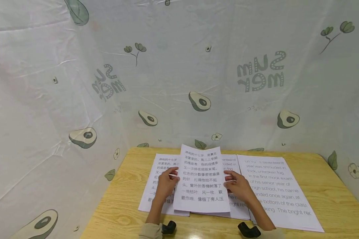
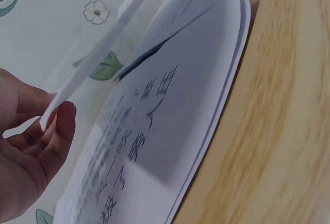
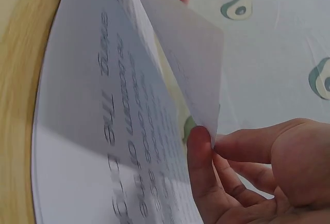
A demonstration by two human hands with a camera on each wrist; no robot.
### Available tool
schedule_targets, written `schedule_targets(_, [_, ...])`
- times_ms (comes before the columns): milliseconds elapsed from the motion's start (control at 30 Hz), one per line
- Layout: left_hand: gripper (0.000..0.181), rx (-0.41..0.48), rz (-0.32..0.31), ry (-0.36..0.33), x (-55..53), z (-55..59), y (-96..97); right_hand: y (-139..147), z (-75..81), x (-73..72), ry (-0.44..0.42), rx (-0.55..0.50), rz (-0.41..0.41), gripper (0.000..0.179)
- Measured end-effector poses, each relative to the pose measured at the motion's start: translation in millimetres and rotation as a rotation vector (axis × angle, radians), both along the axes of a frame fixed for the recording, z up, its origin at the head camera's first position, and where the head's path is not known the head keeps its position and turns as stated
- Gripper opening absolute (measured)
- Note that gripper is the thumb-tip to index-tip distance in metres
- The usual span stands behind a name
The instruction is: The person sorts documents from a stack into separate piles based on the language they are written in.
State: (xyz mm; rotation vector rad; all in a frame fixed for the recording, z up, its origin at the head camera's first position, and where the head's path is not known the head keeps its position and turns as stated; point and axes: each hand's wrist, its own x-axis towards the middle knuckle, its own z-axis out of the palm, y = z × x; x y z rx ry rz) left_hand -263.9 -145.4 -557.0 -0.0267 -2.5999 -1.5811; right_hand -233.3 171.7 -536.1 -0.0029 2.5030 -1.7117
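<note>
Head view has the left hand (image 1: 166, 182) and the right hand (image 1: 240, 186) each pinching a side edge of the printed sheet (image 1: 201, 186), which hangs above the left pile (image 1: 155, 172) and the middle pile (image 1: 234, 212). With only its margins held, uneven pull or a slackening finger could make it slip, bow or crease, and a dipping lower edge could skew pages underneath. Farther out on the counter (image 1: 116, 192), a careless elbow could nudge the right pile (image 1: 275, 189).

The right hand (image 3: 258, 175) pinches a raised sheet (image 3: 193, 53) beside printed pages (image 3: 77, 105)
</note>
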Motion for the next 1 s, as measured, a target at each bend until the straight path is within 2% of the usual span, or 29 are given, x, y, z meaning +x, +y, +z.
schedule_targets(300, [0.043,-0.051,0.046,0.031,1.3,-5.0,-29.2,-31.2,-9.3,-2.2,-0.004,-0.045,0.005,0.054])
schedule_targets(467, [0.042,-0.042,0.065,0.024,4.2,-9.9,-44.8,-48.8,-12.8,-1.8,0.003,-0.057,0.006,0.053])
schedule_targets(767, [0.04,-0.037,0.14,-0.01,3.3,-13.4,-75.0,-78.6,-15.5,-8.0,0.029,-0.085,0.004,0.054])
schedule_targets(1000, [0.039,-0.034,0.15,-0.028,0.6,-16.1,-94.4,-98.4,-18.7,-14.3,0.024,-0.1,0.02,0.055])
